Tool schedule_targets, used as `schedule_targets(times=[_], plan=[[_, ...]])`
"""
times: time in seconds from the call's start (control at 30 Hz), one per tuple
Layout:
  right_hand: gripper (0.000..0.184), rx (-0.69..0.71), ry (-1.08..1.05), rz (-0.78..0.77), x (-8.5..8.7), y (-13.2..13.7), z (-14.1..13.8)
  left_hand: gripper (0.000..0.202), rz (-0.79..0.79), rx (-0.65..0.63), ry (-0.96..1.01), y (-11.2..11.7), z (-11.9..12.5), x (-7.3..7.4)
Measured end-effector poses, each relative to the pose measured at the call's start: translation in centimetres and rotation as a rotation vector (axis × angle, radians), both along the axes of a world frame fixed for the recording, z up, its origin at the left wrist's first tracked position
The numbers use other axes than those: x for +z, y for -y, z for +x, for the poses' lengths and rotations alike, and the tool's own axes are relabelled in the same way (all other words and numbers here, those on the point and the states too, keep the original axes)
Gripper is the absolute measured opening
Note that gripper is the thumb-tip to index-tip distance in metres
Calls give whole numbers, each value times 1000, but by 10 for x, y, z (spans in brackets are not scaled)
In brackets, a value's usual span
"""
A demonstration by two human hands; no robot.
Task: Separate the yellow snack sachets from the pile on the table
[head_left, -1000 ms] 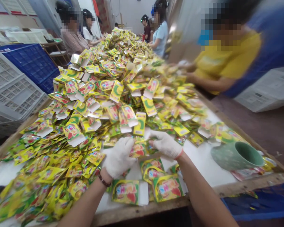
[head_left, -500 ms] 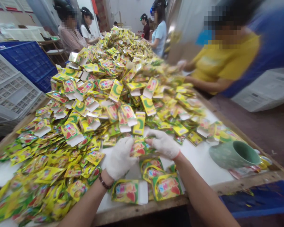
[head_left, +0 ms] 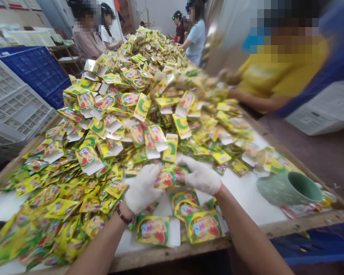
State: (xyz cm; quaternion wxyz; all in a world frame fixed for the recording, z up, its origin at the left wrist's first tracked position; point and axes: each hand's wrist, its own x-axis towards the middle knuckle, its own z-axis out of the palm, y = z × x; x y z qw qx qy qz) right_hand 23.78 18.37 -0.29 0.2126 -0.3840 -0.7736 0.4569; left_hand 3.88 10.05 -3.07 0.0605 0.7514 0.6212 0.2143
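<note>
Right up close, both my hands are in white knit gloves, and they're curled in toward each other, not spread. The left hand [head_left: 142, 189] and the right hand [head_left: 201, 176] are pinching a small clump of yellow snack sachets [head_left: 168, 178] between them, just above the white tabletop. There's a dark beaded bracelet [head_left: 123, 214] on the left wrist, and the right glove has an orange cuff edge [head_left: 217, 188].

Just below the hands, a few loose sachets [head_left: 203, 227] lie near the table's wooden rim [head_left: 172, 254]. Off to the right, a green mug [head_left: 288, 189] is lying on its side on the table.

Past that, a huge heap of sachets [head_left: 132, 114] runs along the table. A co-worker in a yellow shirt [head_left: 278, 74] is at the right side, with blurry hands [head_left: 226, 76] reaching into the pile. On the left there's a white plastic crate [head_left: 14, 110] and a blue crate [head_left: 31, 72]. A white crate [head_left: 321, 110] sits on the floor on the right. Farther down the table, more people [head_left: 87, 36] are sitting, and others [head_left: 196, 36] are working at the far end.
</note>
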Motion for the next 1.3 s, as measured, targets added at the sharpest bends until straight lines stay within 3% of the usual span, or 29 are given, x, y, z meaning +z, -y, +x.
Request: schedule_targets(times=[0.13,0.23,0.3,0.4,0.47,0.53,0.63,0.73,0.87,0.93,1.0,1.1,1.17,1.23,1.3], plan=[[30,-65,-120,-54,-13,1,-10,34,27,-5,-124,2,6,-3],[36,-67,-224,-276,-13,-2,-7,39,68,47,-99,1,5,-4],[28,-111,-227,-364,-11,-3,-3,44,90,83,-66,0,3,-3],[12,-184,-136,-223,-10,-3,-4,43,78,79,-35,1,6,-2],[8,-145,-122,-160,-9,-1,-9,40,59,58,-37,2,9,0],[8,-117,-161,-258,-7,1,-11,39,50,73,-46,2,12,1],[22,-146,-211,-534,1,3,-7,40,58,138,-61,1,13,2],[36,-13,-224,-716,8,6,-3,38,69,151,-69,1,12,2],[50,188,-326,-836,3,7,-4,47,57,83,31,2,13,2],[53,237,-355,-836,0,6,-3,51,12,49,208,2,13,7],[53,266,-371,-806,0,5,1,52,-69,97,471,2,12,14],[50,278,-341,-729,6,3,7,41,-324,212,898,0,9,24],[42,240,-296,-665,10,0,12,37,-482,214,1097,-1,9,27],[32,68,-254,-526,11,-8,18,36,-528,215,1194,1,11,27],[23,-223,-142,-233,6,-19,27,32,-541,209,1217,4,19,25]])
